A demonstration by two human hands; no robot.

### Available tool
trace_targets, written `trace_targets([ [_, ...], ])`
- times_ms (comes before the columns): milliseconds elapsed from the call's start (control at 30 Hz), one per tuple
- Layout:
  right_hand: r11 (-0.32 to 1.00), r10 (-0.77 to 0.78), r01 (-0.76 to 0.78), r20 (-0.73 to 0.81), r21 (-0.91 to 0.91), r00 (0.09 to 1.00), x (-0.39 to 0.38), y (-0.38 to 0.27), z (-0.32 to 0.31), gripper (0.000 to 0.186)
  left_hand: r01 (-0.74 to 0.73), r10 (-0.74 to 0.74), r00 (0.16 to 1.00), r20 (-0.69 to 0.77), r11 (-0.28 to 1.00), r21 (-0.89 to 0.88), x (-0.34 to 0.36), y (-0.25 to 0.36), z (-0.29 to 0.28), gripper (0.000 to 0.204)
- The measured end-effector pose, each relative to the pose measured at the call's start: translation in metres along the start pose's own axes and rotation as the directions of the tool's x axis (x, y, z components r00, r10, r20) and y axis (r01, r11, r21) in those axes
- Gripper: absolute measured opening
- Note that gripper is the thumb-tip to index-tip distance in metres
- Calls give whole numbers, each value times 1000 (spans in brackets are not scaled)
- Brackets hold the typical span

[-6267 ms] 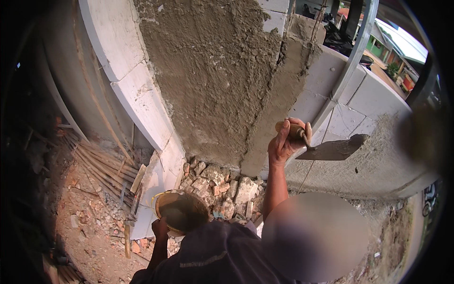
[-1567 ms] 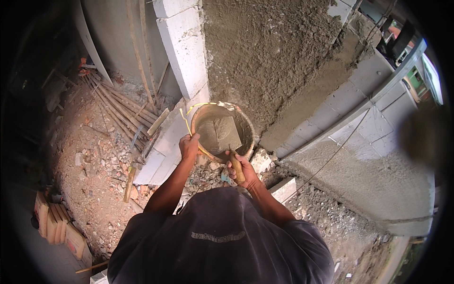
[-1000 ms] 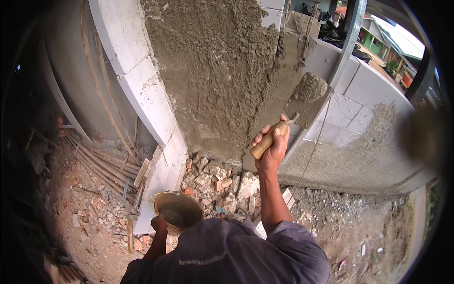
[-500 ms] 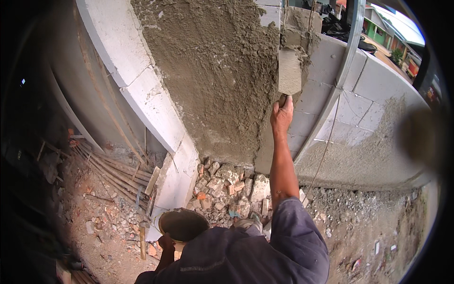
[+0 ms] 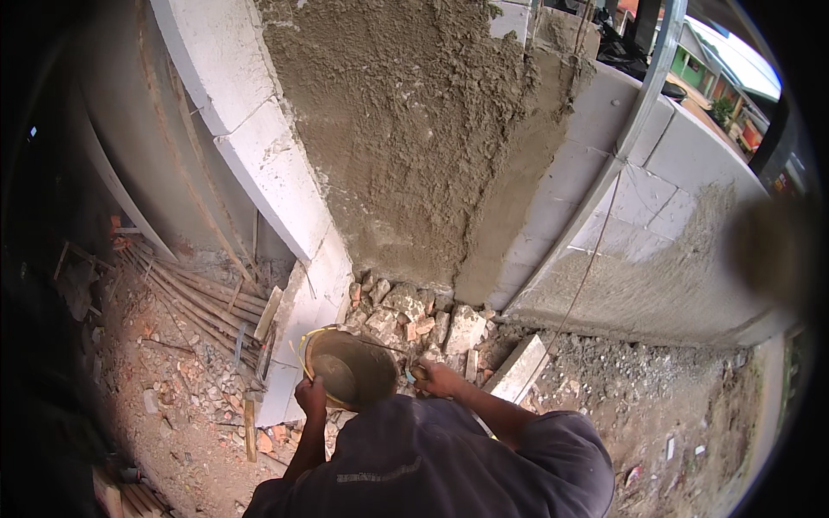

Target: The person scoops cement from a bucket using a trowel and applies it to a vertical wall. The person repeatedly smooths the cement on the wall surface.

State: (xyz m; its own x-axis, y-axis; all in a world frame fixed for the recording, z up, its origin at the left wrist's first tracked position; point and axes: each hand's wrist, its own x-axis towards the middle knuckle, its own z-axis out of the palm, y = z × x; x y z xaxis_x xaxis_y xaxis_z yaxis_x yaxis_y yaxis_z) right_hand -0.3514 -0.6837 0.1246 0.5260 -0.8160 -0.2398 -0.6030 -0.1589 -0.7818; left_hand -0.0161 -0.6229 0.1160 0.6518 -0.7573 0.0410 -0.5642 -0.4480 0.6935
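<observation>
My left hand (image 5: pixel 311 395) is closed on the rim of a round bucket (image 5: pixel 376 367), held tilted in front of me with some grey mortar (image 5: pixel 335 376) inside. Beside the bucket's right edge, my right hand (image 5: pixel 440 380) is closed around the handle of a trowel (image 5: pixel 420 372); its blade is hard to make out from here. Beyond both hands rises a block wall whose middle carries rough wet plaster (image 5: pixel 406 138). A smoother plaster strip (image 5: pixel 496 250) runs down that patch's right side, next to bare white blocks (image 5: pixel 561 203).
Broken rubble (image 5: pixel 406 315) lies at the wall's foot. A white block column (image 5: pixel 285 181) stands left, with bamboo poles (image 5: pixel 203 302) on the ground beyond it. A metal straightedge (image 5: pixel 604 194) leans on the wall at right, and a loose block (image 5: pixel 518 367) lies below.
My right hand has come down from the upper wall to the bucket with the trowel. The bucket has shifted right and up in view, and fresh plaster shows where the trowel was.
</observation>
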Motion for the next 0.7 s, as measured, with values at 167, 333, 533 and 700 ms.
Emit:
trace_targets([
  [167, 949, 203, -164, 123, -269, 971, 45, -17, 7, 49, -173, 177, 972, 153, 984, -44, 9, 83, 19, 29],
  [333, 950, 146, -135, 16, -282, 989, 71, -47, 40, 55, -489, 475, 858, 194, 872, 28, 7, 132, 36, 29],
  [533, 820, 264, -13, 357, -572, 896, 37, -90, -24, 50, -356, 359, 918, 168, 933, -48, 3, 136, 10, 28],
  [700, 854, 114, -57, 78, -518, 990, 41, -63, 7, 47, -470, 470, 869, 154, 882, -41, -9, 147, 17, 24],
])
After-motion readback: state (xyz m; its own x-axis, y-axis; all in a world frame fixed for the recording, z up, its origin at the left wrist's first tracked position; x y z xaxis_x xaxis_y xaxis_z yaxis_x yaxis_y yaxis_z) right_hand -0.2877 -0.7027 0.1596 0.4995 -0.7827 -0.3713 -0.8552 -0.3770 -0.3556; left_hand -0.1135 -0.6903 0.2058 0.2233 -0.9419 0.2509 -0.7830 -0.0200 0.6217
